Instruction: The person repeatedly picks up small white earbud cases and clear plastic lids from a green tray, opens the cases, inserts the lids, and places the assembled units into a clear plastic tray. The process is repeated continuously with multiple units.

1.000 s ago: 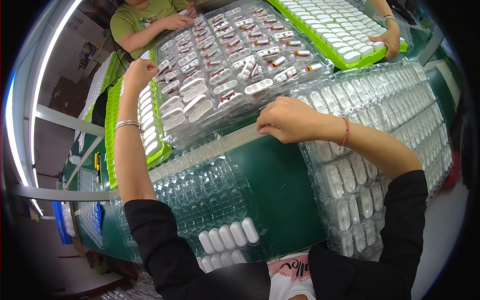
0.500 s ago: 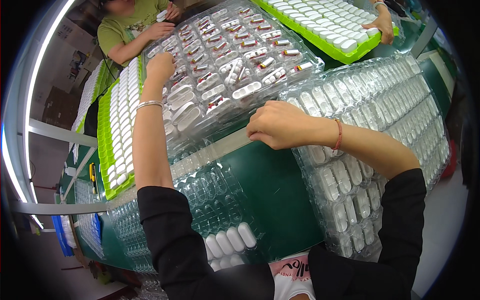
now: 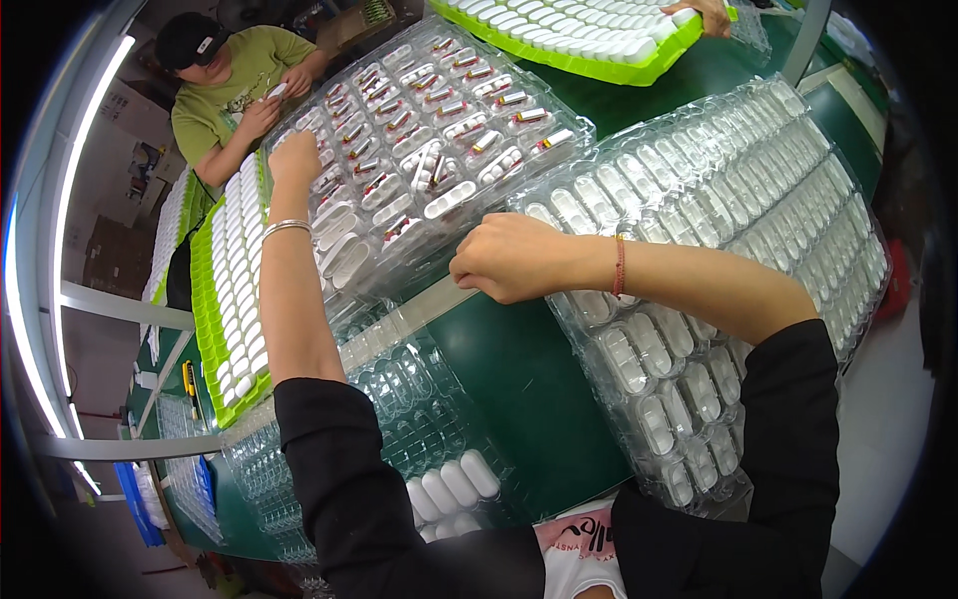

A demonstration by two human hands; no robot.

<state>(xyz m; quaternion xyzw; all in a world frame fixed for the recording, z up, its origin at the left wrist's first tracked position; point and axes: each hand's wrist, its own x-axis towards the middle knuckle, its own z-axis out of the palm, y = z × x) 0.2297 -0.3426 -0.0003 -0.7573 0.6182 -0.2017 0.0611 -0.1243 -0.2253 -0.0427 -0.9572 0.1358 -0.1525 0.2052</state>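
A clear plastic tray (image 3: 584, 165) with several rows of open white oblong cases (image 3: 450, 200) lies in front of me; many cases hold small silvery cylinders with red ends, others small white pieces. At the tray's left side, my left hand (image 3: 296, 160) is closed with curled fingers over the cases; its fingertips are hidden. My right hand (image 3: 507, 258) is closed too, thumb against bent fingers, above the tray's near right edge. Whether it pinches something small cannot be made out. Beside it sit stacked clear trays (image 3: 699, 215) with oblong hollows.
A lime-green tray (image 3: 232, 399) of white cases stands left; another green tray (image 3: 589, 70) is held by a person's hand (image 3: 711, 15) at far right. Across the table, a person in green (image 3: 235, 90) handles a white case. More clear trays (image 3: 389, 384) lie near my left sleeve.
The view has shifted, so most things sit farther left. The far-right green tray has moved away from me with the hand holding it. My hands keep nearly the same places over the tray.
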